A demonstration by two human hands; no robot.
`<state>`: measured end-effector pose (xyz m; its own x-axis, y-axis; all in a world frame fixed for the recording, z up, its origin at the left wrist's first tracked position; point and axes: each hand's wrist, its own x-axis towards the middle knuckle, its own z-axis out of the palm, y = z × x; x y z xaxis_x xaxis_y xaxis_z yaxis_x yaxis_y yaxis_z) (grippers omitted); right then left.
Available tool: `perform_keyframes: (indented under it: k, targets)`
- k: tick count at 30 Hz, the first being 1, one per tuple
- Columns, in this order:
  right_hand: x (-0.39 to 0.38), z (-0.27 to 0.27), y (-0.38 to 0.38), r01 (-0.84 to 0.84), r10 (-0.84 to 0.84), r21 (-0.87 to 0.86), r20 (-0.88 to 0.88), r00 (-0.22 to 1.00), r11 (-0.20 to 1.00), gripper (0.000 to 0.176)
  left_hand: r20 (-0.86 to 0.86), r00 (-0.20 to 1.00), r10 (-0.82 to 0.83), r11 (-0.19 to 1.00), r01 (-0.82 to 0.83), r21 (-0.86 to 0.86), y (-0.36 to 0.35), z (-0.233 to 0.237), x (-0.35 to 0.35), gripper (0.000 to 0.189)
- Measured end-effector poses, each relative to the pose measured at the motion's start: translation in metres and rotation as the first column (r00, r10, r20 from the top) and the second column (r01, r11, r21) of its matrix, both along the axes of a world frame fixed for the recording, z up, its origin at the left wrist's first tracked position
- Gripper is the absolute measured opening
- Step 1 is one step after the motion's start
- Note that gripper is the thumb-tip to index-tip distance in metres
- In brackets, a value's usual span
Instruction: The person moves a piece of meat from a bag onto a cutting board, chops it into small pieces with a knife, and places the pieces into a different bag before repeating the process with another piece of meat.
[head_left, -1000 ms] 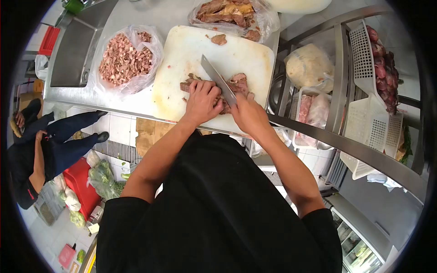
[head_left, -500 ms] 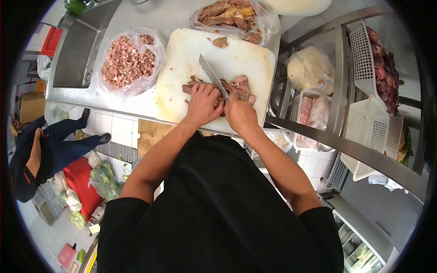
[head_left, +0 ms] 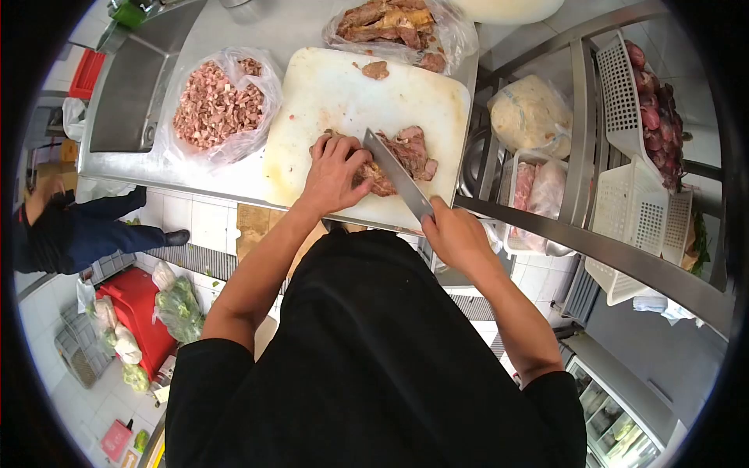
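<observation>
A: Change at the right hand?
B: Drawn back toward the torso, past the near edge of the cutting board; half a second ago, pressed close beside the left hand over the meat.
A: And at the knife?
B: Pulled back along with that grip. Tip formerly well beyond the meat, toward the board's middle; now just above the left-hand knuckles, blade slanting across the meat down to the near edge.
A: Left hand?
B: Shifted slightly leftward, now clawed onto the meat's left end.
A: Beyond the counter?
B: Co-worker repositioned: torso, earlier low at the left edge, now higher in view.
</observation>
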<state>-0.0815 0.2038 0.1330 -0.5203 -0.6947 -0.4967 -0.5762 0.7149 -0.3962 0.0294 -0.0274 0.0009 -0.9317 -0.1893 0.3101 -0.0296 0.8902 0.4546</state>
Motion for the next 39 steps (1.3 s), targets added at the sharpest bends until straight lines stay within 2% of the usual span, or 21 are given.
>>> perform_keyframes:
  k: [3, 9, 12, 14, 17, 20, 22, 23, 26, 29, 30, 31, 35, 37, 39]
  targets:
    - [0.006, -0.004, 0.006, -0.022, 0.022, 0.049, 0.003, 1.000, 0.999, 0.023, 0.045, 0.999, 0.020, 1.000, -0.021, 0.022, 0.003, -0.002, -0.004, 0.038]
    - [0.016, -0.072, -0.045, 0.034, -0.032, 0.020, -0.111, 0.993, 0.999, 0.021, 0.039, 0.997, 0.072, 0.997, -0.072, 0.012, 0.007, -0.011, -0.003, 0.041]
    - [-0.002, -0.080, -0.078, 0.015, -0.028, -0.101, -0.132, 0.991, 0.995, 0.021, 0.007, 0.998, 0.058, 0.998, -0.058, -0.002, 0.007, -0.011, -0.004, 0.039]
    - [-0.011, -0.088, -0.087, -0.059, 0.021, -0.206, -0.182, 0.983, 0.977, 0.022, 0.004, 0.999, 0.050, 0.998, -0.050, 0.037, 0.006, -0.011, -0.003, 0.038]
    - [-0.010, -0.044, -0.064, -0.076, 0.063, -0.138, -0.101, 0.993, 0.987, 0.029, -0.039, 0.996, 0.084, 0.996, -0.082, 0.031, 0.007, -0.011, -0.002, 0.037]
    - [0.006, -0.002, -0.019, -0.066, 0.063, -0.075, -0.038, 0.997, 0.995, 0.028, -0.035, 0.996, 0.079, 0.996, -0.077, 0.045, 0.006, -0.009, -0.002, 0.037]
    - [0.013, 0.011, -0.007, -0.046, 0.043, 0.086, 0.029, 0.999, 0.995, 0.023, -0.015, 0.997, 0.078, 0.995, -0.077, 0.060, 0.004, -0.009, -0.002, 0.037]
    - [0.014, -0.001, -0.009, -0.048, 0.045, 0.092, 0.033, 0.998, 0.995, 0.023, 0.003, 0.998, 0.063, 0.995, -0.063, 0.075, 0.005, -0.010, -0.002, 0.036]
    - [0.020, -0.065, -0.037, 0.026, -0.024, 0.013, -0.099, 0.995, 1.000, 0.019, -0.026, 0.996, 0.081, 0.994, -0.079, 0.073, 0.007, -0.013, -0.003, 0.036]
    - [0.012, -0.080, -0.077, 0.046, -0.053, -0.060, -0.118, 0.992, 0.997, 0.019, -0.039, 0.996, 0.079, 0.995, -0.076, 0.065, 0.005, -0.013, -0.003, 0.036]
    - [0.005, -0.082, -0.085, 0.021, -0.037, -0.131, -0.127, 0.991, 0.991, 0.019, -0.047, 0.996, 0.071, 0.996, -0.068, 0.059, 0.006, -0.014, -0.005, 0.036]
    - [0.001, -0.081, -0.088, -0.008, -0.020, -0.202, -0.136, 0.991, 0.979, 0.020, -0.046, 0.996, 0.075, 0.996, -0.072, 0.055, 0.007, -0.014, -0.005, 0.036]
    - [-0.002, -0.042, -0.065, -0.046, 0.026, -0.178, -0.114, 0.993, 0.983, 0.020, -0.046, 0.996, 0.082, 0.994, -0.078, 0.078, 0.006, -0.013, -0.002, 0.036]
    - [0.006, -0.010, -0.034, -0.040, 0.038, -0.056, -0.037, 0.999, 0.998, 0.020, -0.057, 0.994, 0.092, 0.994, -0.087, 0.073, 0.007, -0.015, -0.003, 0.036]
    - [0.013, 0.007, -0.008, -0.051, 0.051, -0.006, -0.004, 0.999, 0.999, 0.020, -0.058, 0.993, 0.106, 0.993, -0.102, 0.063, 0.006, -0.014, -0.002, 0.036]
